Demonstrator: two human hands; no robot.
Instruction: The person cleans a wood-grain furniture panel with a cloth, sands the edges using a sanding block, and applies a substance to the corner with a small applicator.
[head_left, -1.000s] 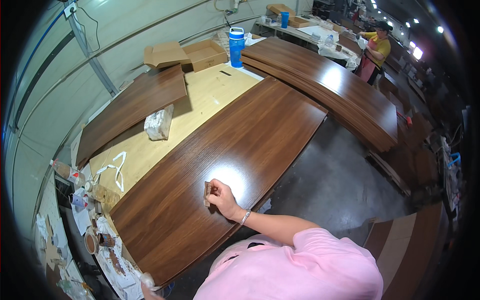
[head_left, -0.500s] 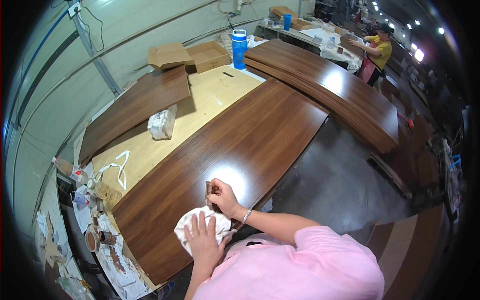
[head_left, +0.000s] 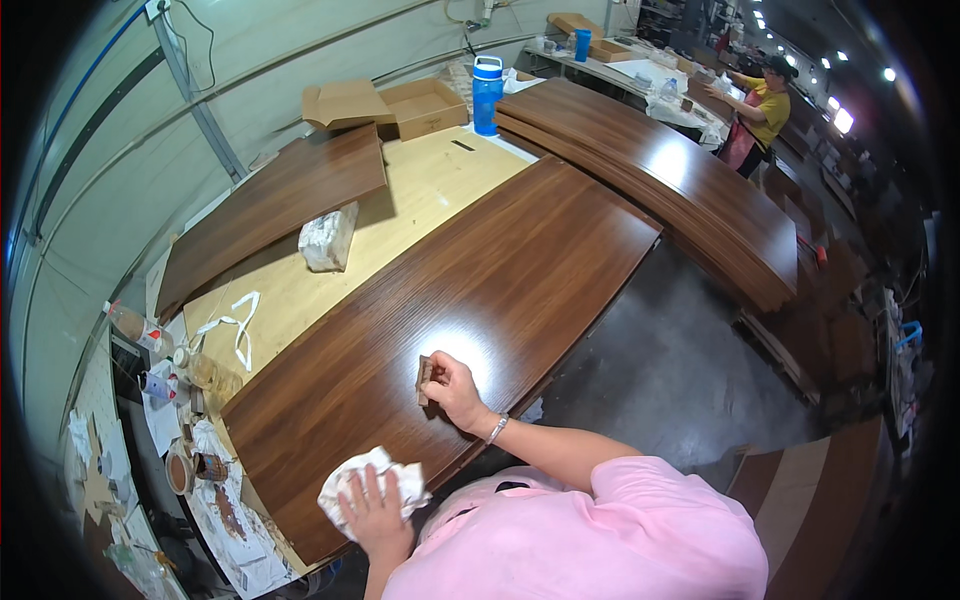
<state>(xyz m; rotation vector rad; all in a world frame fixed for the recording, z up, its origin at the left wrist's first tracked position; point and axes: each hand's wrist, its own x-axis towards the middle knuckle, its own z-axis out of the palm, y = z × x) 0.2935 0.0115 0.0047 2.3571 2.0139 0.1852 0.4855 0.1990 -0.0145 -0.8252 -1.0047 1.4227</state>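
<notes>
A long dark-brown wood-grain panel (head_left: 480, 270) lies in front of me, with a bright reflection near its middle. My left hand (head_left: 378, 520) rests with spread fingers on a crumpled white cloth (head_left: 352, 470), pressing it onto the panel's near left end. Up and to the right of the cloth, my right hand (head_left: 456, 395) pinches a small flat brown block (head_left: 424, 382) between thumb and fingers. The block stands on edge at the panel's surface; whether it touches cannot be made out.
Beneath the panel is a pale yellow board (head_left: 420, 200). A white-wrapped block (head_left: 328, 238) props another brown panel (head_left: 280, 200). Bottles (head_left: 212, 372) and small pots stand at the left. A blue bottle (head_left: 486, 95) stands beside stacked panels (head_left: 650, 150). Another person (head_left: 765, 115) works far right.
My left hand and the cloth have slid left and nearer me along the panel, away from my right hand. My right hand with the brown block has shifted only slightly.
</notes>
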